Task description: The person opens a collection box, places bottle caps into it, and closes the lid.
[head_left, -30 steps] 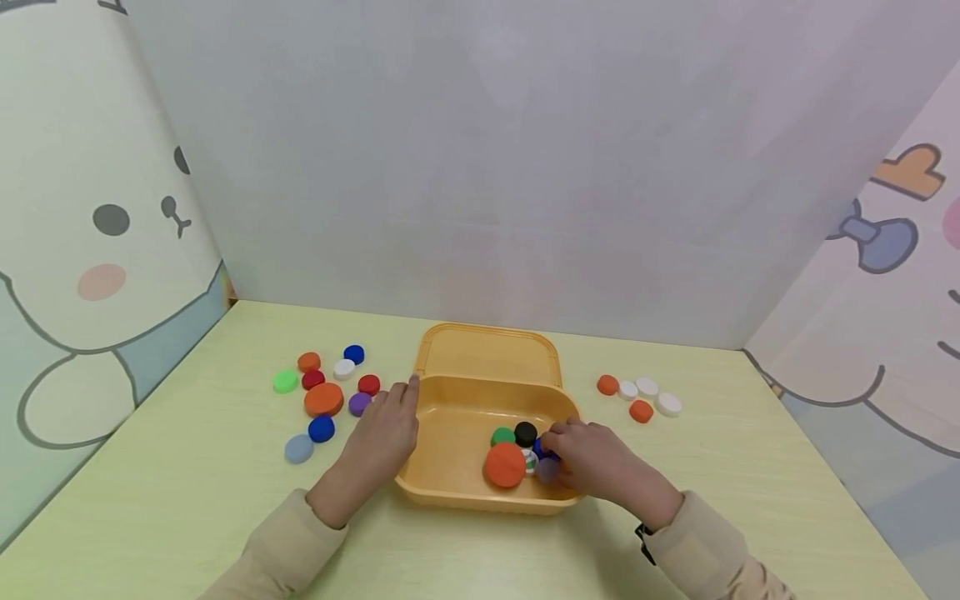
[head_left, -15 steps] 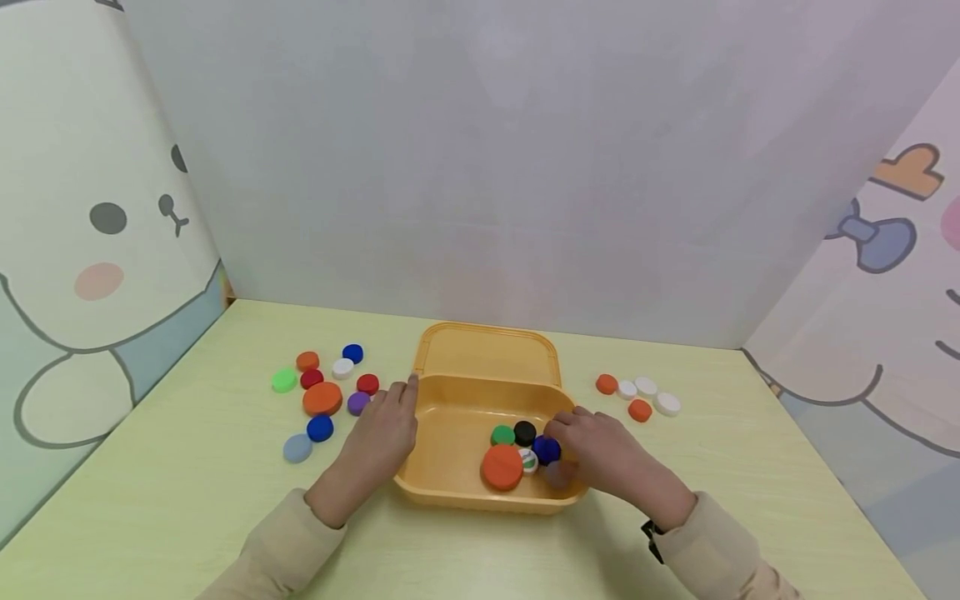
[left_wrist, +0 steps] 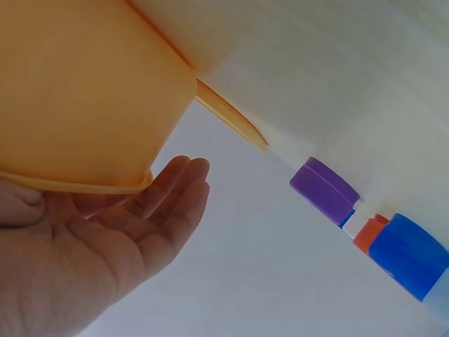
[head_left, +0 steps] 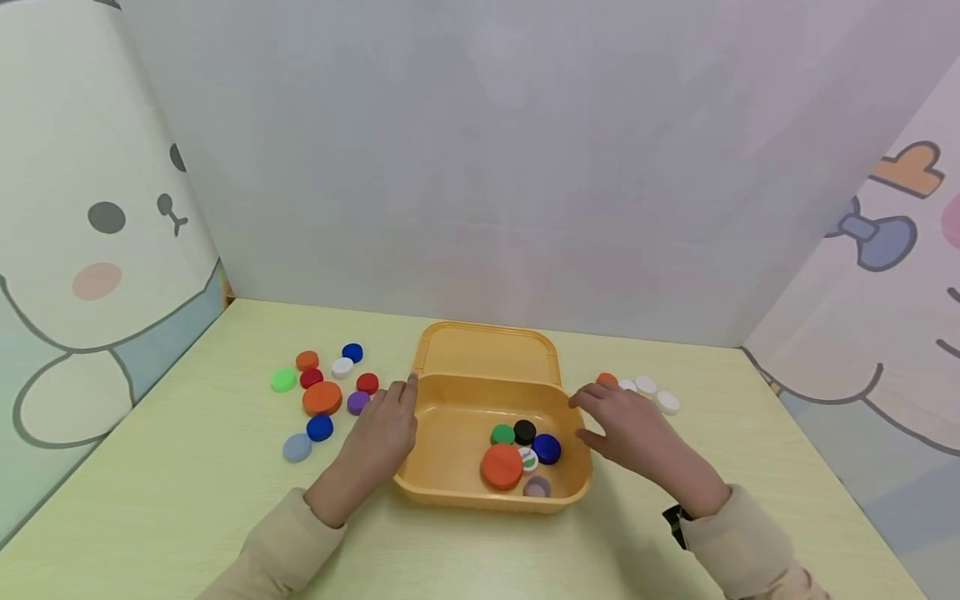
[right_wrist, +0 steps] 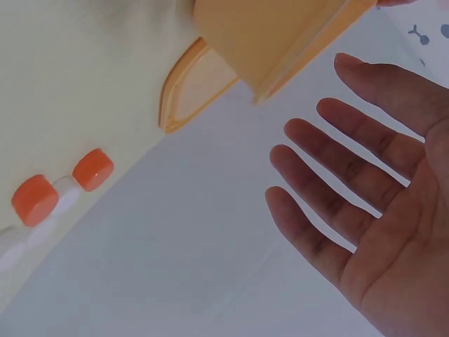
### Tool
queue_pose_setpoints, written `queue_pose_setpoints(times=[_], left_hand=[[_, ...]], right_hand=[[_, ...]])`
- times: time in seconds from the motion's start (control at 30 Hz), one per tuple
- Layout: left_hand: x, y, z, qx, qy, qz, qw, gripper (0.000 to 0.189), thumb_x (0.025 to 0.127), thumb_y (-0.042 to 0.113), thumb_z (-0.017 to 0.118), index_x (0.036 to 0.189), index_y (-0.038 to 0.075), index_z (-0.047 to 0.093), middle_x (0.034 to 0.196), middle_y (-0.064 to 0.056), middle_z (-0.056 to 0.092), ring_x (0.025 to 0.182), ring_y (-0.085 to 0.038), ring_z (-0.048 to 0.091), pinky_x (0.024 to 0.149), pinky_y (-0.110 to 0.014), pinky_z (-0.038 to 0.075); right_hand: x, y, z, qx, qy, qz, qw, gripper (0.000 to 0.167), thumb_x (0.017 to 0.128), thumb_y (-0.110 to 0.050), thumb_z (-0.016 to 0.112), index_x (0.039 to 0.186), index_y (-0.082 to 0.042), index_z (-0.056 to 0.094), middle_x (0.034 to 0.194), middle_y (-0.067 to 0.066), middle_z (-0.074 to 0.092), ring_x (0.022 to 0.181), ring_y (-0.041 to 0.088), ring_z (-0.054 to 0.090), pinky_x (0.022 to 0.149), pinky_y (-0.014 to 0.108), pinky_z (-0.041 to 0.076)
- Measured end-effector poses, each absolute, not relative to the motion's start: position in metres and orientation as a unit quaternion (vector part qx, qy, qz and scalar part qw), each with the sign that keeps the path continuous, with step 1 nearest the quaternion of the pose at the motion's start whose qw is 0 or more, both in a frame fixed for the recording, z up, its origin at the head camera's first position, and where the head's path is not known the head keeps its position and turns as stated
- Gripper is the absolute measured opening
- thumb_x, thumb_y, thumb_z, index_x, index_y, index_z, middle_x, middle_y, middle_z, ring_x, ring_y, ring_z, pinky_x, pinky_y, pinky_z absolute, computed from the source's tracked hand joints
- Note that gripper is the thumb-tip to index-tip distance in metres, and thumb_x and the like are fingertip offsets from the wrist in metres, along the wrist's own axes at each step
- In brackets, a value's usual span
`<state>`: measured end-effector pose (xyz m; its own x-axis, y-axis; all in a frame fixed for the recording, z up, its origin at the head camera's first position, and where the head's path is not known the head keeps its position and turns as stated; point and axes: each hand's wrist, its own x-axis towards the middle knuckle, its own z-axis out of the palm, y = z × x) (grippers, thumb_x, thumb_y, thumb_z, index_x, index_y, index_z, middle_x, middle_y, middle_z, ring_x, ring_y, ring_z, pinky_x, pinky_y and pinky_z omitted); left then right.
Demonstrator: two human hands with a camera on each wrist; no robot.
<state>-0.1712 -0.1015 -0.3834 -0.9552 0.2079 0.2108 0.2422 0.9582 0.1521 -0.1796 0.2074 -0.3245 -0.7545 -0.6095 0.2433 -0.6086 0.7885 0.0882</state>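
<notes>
A yellow-orange plastic box stands on the table with its hinged lid swung back. My left hand holds the box's left rim; in the left wrist view the rim partly hides its thumb and a finger. Inside, towards the right, lie a big orange bottle cap, a green one, a black one, a dark blue one, a patterned white one and a pale purple one. Just off the right rim is my right hand, fingers spread, holding nothing.
Left of the box lie several loose caps, among them a large orange cap, a purple cap and a light blue cap. Right of it are white caps and orange caps. A grey wall rises behind the table.
My right hand has let go of the pale purple cap, which now lies at the box's front right, and has drawn back to the right over the rim. My left hand has stayed put.
</notes>
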Motion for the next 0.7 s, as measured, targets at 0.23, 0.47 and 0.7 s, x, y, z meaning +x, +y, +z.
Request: queue_pose_setpoints(times=[0.23,0.47,0.7], left_hand=[[-0.172,-0.101,-0.383,-0.112,-0.985,-0.093,0.096,0.054,0.088,0.012,0.055,0.137,-0.003,0.036,0.120,-0.018,0.053,0.100,-0.029,0.054,0.088,-0.038,0.050],[-0.171,-0.101,-0.384,-0.117,-0.984,-0.086,0.100,0.055,0.088,0.011,0.056,0.137,-0.003,0.036,0.120,-0.018,0.053,0.100,-0.028,0.054,0.087,-0.037,0.051],[-0.171,-0.101,-0.384,-0.115,-0.984,-0.088,0.102,0.056,0.087,0.012,0.057,0.136,-0.003,0.036,0.120,-0.018,0.053,0.099,-0.028,0.054,0.086,-0.037,0.051]], right_hand=[[-0.191,0.229,-0.327,0.291,-0.947,0.011,0.138,0.029,0.069,-0.019,0.077,0.094,-0.013,0.063,0.095,0.001,0.063,0.079,0.020,0.057,0.055,0.030,0.047],[-0.203,0.251,-0.334,0.256,-0.959,0.034,0.114,0.033,0.071,-0.015,0.076,0.101,-0.013,0.062,0.097,0.002,0.065,0.073,0.018,0.057,0.054,0.028,0.046],[-0.215,0.274,-0.343,0.218,-0.971,0.046,0.086,0.029,0.072,-0.014,0.073,0.099,-0.010,0.063,0.095,0.006,0.065,0.084,0.027,0.060,0.060,0.040,0.050]])
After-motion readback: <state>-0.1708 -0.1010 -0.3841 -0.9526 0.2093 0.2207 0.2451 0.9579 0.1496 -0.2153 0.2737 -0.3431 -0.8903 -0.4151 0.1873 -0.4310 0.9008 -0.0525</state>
